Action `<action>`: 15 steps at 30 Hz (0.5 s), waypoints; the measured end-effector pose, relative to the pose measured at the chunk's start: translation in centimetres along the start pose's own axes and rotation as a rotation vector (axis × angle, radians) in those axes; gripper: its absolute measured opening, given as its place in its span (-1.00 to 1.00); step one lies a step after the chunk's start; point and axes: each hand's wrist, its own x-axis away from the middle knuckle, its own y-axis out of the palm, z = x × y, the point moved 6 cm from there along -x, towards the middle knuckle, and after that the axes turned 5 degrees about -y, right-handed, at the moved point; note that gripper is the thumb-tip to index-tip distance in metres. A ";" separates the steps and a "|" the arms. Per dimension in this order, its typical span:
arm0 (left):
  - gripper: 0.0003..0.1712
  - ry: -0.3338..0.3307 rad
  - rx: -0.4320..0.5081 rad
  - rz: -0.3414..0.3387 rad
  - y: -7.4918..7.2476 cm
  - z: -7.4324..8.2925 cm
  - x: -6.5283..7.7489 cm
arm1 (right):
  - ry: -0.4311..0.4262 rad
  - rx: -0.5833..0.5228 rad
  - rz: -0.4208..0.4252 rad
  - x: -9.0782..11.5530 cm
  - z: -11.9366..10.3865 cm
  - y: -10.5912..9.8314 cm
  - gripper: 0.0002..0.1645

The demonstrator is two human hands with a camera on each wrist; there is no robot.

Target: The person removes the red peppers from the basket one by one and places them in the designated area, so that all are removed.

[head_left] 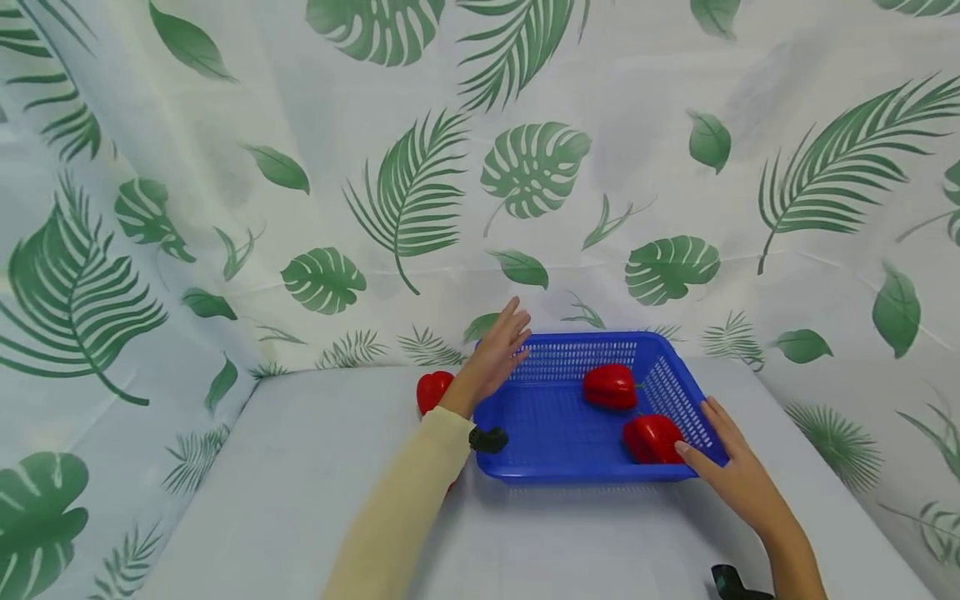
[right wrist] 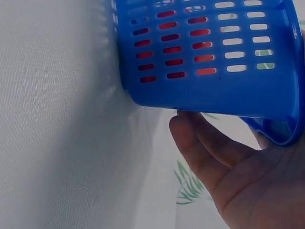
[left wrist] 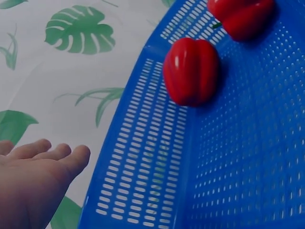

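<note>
A blue plastic basket (head_left: pixel 547 425) with slotted sides stands on the white table. Two red bell peppers lie in its right part, one toward the back (head_left: pixel 610 387) and one by the front right corner (head_left: pixel 652 439). My right hand (head_left: pixel 738 475) grips the rim at that corner, thumb over the edge and fingers along the outside wall. Near the back left corner, my left hand (head_left: pixel 495 354) extends its fingers and holds nothing. In the left wrist view this hand (left wrist: pixel 38 176) is beside the basket's outer wall. Another red bell pepper (head_left: pixel 432 390) sits left of the basket, partly behind my left arm.
A bit of red (head_left: pixel 452 483) peeks out beside my left forearm, mostly hidden. Behind the table (head_left: pixel 300 467) hangs a white cloth with green leaf prints (head_left: pixel 536 171), and similar cloth runs along the left and right sides.
</note>
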 end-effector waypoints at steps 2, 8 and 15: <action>-0.21 -0.011 -0.017 -0.012 0.4 -0.4 -0.3 | 0.006 -0.003 -0.002 0.2 0.1 -0.1 0.18; -0.19 -0.020 -0.049 -0.016 1.1 -0.9 -1.0 | 0.012 -0.006 0.000 0.0 0.1 -0.1 0.20; -0.18 -0.053 -0.114 0.022 1.1 -1.9 -1.4 | 0.020 -0.005 -0.004 0.0 0.0 -0.1 0.19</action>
